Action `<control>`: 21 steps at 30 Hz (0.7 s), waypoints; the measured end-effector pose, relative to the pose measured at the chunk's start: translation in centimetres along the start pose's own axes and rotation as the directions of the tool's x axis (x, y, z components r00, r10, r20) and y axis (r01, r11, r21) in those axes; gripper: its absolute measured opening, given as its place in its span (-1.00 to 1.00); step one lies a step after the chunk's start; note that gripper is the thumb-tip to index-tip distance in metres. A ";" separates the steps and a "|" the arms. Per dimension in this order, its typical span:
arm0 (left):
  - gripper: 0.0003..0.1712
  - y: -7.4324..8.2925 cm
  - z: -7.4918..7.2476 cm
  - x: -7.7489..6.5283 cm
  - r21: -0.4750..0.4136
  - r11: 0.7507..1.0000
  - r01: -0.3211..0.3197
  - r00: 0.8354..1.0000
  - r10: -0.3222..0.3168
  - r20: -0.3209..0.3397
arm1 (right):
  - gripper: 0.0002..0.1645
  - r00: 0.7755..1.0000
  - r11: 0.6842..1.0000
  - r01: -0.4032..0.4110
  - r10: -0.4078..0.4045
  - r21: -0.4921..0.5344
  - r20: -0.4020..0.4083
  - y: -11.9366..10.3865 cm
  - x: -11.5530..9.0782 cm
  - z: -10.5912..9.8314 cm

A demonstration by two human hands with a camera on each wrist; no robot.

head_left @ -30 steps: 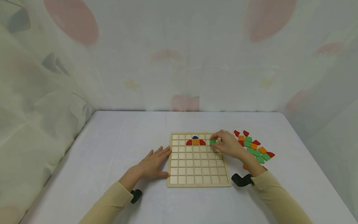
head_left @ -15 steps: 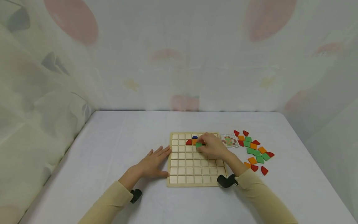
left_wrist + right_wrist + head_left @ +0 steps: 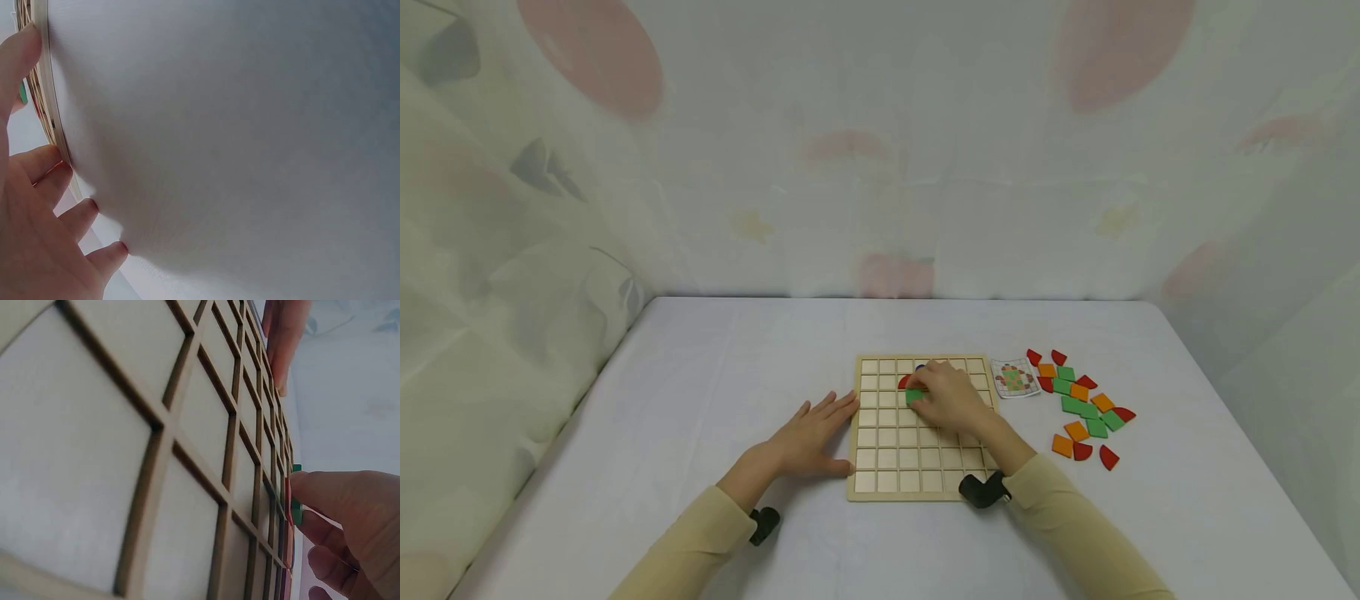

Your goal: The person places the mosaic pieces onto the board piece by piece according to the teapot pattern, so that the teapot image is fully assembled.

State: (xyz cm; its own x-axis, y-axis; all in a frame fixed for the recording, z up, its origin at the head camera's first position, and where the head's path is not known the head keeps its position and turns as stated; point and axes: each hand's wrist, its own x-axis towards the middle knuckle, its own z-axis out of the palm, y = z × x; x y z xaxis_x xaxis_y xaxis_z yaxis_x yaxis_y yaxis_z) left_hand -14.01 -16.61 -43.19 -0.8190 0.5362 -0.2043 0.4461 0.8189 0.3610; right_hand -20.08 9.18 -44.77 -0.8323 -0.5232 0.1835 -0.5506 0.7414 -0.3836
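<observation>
A wooden grid board lies flat on the white-covered table. My right hand is over its upper part, pinching a green square tile between thumb and fingers. In the right wrist view this green tile appears edge-on, close over the grid. Just behind it a red quarter-circle tile sits in a cell, and a sliver of a blue tile shows beyond; the hand hides the neighbouring cells. My left hand rests spread out on the table, thumb and fingertips at the board's left edge.
Right of the board lies a small pattern card. Farther right, loose tiles are scattered: several green squares, orange squares and red quarter-circles. A patterned cloth wall stands behind the table.
My right hand has carried the green tile leftward across the board, from near the right edge to below the red piece. The pattern card has come into view. My left hand stays put.
</observation>
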 end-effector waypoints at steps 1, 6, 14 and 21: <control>0.05 0.0 0.0 0.0 -0.001 1.000 -0.002 1.000 0.002 -0.001 | -0.77 1.000 1.000 0.002 -0.002 -0.008 -0.003 -0.1 0.1 0.1; 0.06 -0.1 0.1 0.0 -0.002 1.000 -0.011 1.000 0.011 -0.004 | -0.78 1.000 0.999 0.025 -0.025 -0.038 -0.012 -0.3 0.3 0.8; 0.05 -0.3 0.3 0.1 -0.006 1.000 -0.014 1.000 0.014 -0.009 | -0.79 0.999 0.999 0.038 -0.038 -0.009 -0.037 -0.4 0.4 1.1; 0.05 -0.3 0.3 0.1 -0.005 1.000 -0.022 1.000 0.022 -0.012 | -0.78 0.998 0.999 0.037 -0.037 -0.009 -0.055 -0.4 0.5 1.2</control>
State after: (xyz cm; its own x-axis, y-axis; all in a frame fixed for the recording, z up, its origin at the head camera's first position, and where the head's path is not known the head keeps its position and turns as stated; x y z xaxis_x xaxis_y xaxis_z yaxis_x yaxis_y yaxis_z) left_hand -14.12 -16.75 -43.64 -0.8132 0.5517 -0.1852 0.4622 0.8058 0.3703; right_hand -20.16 8.12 -45.63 -0.8134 -0.5268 0.2468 -0.5815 0.7254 -0.3683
